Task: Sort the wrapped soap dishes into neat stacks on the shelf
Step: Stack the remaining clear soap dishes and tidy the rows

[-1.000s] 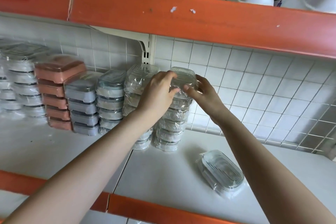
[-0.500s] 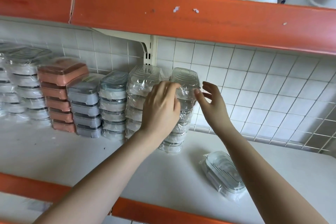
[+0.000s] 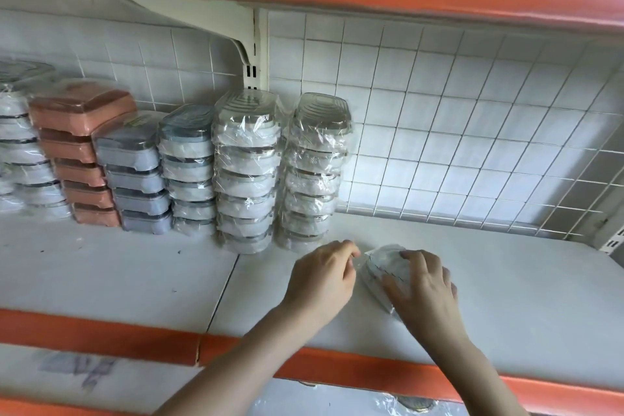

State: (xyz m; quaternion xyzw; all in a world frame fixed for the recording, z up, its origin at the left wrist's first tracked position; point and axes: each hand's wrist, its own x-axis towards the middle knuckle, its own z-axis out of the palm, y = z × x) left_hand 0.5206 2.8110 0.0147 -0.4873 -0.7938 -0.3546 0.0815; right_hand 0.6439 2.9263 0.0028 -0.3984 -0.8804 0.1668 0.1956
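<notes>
One loose wrapped soap dish (image 3: 383, 272) lies flat on the white shelf (image 3: 506, 297), just in front of the rightmost clear stack (image 3: 315, 172), likely next to go on top. Right hand (image 3: 423, 290): fingers spread over it. Left hand (image 3: 322, 275): fingers curled, seemingly pinching its wrap to steady it.

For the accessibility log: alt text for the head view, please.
Both hands reach a loose wrapped soap dish on the white shelf: right hand on top, left hand at its wrap. Behind stand stacks of wrapped dishes.
</notes>
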